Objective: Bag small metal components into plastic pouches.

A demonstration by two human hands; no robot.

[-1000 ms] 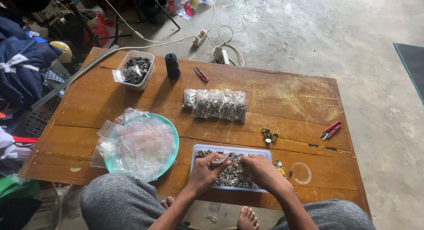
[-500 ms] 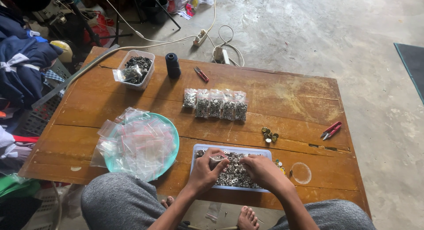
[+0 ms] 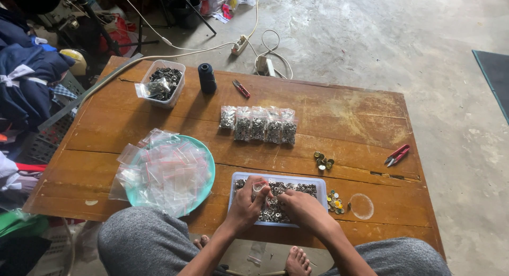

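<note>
Both my hands are in a shallow blue tray [image 3: 318, 181] full of small metal buttons, at the near edge of a wooden table [image 3: 344, 112]. My left hand [image 3: 248, 202] pinches a small clear plastic bag over the buttons. My right hand [image 3: 297, 207] rests on the button pile with its fingers curled; what it holds is hidden. A row of several filled clear bags [image 3: 259, 124] lies in the middle of the table. A teal plate [image 3: 208, 159] heaped with empty clear bags sits to the left of the tray.
A clear tub [image 3: 177, 88] of dark parts, a black thread spool [image 3: 207, 78] and red-handled snips [image 3: 240, 88] lie at the far side. Red thread snips [image 3: 397, 155] lie right. Loose buttons [image 3: 322, 161] sit by the tray. Cables and a power strip [image 3: 239, 43] lie on the concrete floor.
My left hand has lifted a little with the small bag, and my right hand has shifted slightly among the buttons. Nothing else on the table has moved.
</note>
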